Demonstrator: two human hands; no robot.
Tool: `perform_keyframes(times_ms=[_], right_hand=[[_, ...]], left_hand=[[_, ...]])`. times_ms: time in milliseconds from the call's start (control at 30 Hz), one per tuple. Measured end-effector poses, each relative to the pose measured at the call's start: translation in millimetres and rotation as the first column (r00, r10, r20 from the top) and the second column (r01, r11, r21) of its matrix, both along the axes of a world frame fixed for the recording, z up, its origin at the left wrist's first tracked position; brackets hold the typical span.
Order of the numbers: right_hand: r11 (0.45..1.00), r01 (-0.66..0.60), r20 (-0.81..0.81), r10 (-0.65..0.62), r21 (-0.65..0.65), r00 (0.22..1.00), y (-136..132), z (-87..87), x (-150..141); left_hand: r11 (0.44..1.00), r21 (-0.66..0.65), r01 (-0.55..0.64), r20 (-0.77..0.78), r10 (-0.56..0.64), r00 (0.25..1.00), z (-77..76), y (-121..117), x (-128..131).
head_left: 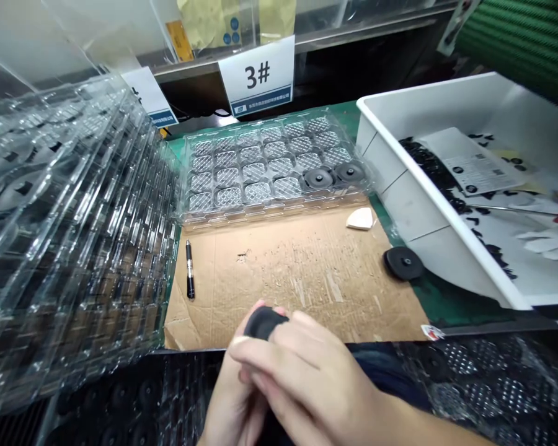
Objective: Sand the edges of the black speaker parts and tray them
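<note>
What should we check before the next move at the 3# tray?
1. Black disc in hand: ok, held between the right hand and left hand.
2. Free cavities in the clear blister tray: ok, two front-row cavities at the right hold discs, the others look empty.
3. Loose disc on the green mat: not ok, it lies outside the tray.
4. Black pen on the cardboard sheet: ok, it lies apart from the tray.
5. Condition of the held disc's faces: cannot tell, the hands cover them.
</note>
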State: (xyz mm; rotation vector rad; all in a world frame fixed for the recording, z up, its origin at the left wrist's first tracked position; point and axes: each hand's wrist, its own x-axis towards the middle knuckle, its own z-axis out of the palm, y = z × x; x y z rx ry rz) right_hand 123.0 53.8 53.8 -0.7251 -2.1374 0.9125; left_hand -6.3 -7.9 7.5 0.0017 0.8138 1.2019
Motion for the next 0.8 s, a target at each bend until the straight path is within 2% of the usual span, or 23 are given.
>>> perform_keyframes(times_ms=[100, 133, 200, 267, 367, 400, 467, 533, 567, 633, 667, 733, 800], right_hand=[[0.979, -0.123, 0.121, 0.143, -0.160, 0.982, -2.6, -0.9, -2.9], [0.983, -0.101, 0.127, 0.121, -0.154, 0.985, -2.0, -1.7, -4.0], [0.999, -0.002, 0.085, 0.005, -0.043, 0.996, -1.4, -2.4, -5.8], [0.998, 0.033, 0.026, -0.034, 0.045, 0.999, -3.0, -0.8, -3.5], [0.993, -0.116, 0.090, 0.118, -0.032, 0.989, -8.0, 4.5, 13.2], [0.988, -0.130, 0.133, 0.140, -0.079, 0.981, -9.4, 6.3, 20.3], [0.992, -0.064, 0.226, 0.088, -0.112, 0.970, -10.2, 9.5, 31.1], [0.999, 0.034, 0.275, -0.027, -0.021, 0.961, -8.0, 11.4, 33.1], [0.997, 0.043, 0.259, -0.057, 0.057, 0.964, -5.6, 11.6, 31.0], [0.980, -0.018, 0.171, -0.016, 0.199, 0.985, 1.5, 9.7, 23.9], [0.974, -0.058, 0.116, 0.033, 0.220, 0.993, 5.8, 7.1, 20.7], [0.989, -0.066, 0.031, 0.062, 0.132, 0.998, 14.2, -2.4, 18.1], [0.996, 0.045, 0.035, -0.043, -0.082, 0.998, 20.1, -18.8, 21.3]], left_hand=[[0.998, 0.030, -0.046, -0.032, 0.047, 0.998, -7.7, -5.5, -3.7], [0.999, 0.032, -0.037, -0.036, 0.039, 0.999, -9.3, -6.9, -3.9], [1.000, 0.026, 0.003, -0.025, -0.002, 1.000, -9.0, -8.6, -3.5], [0.999, 0.026, 0.022, -0.023, -0.021, 1.000, -3.9, -8.9, -3.3], [1.000, 0.017, 0.015, -0.034, -0.014, 0.999, 7.2, -8.1, -5.0], [1.000, 0.015, 0.018, -0.036, -0.018, 0.999, 9.9, -8.0, -5.6], [0.999, 0.015, 0.028, -0.032, -0.028, 0.999, 12.5, -8.7, -6.1], [0.999, 0.007, 0.033, -0.018, -0.033, 0.999, 11.9, -10.9, -6.1], [0.999, -0.005, 0.041, -0.005, -0.041, 0.999, 11.0, -12.4, -6.4], [0.999, -0.019, 0.044, 0.028, -0.044, 0.999, 9.3, -15.5, -7.9], [0.999, -0.012, 0.046, 0.046, -0.045, 0.998, 8.7, -16.8, -9.2], [0.997, 0.041, 0.063, 0.095, -0.066, 0.993, 7.9, -18.3, -12.0], [0.990, 0.108, 0.091, 0.160, -0.108, 0.981, 7.1, -18.5, -14.2]])
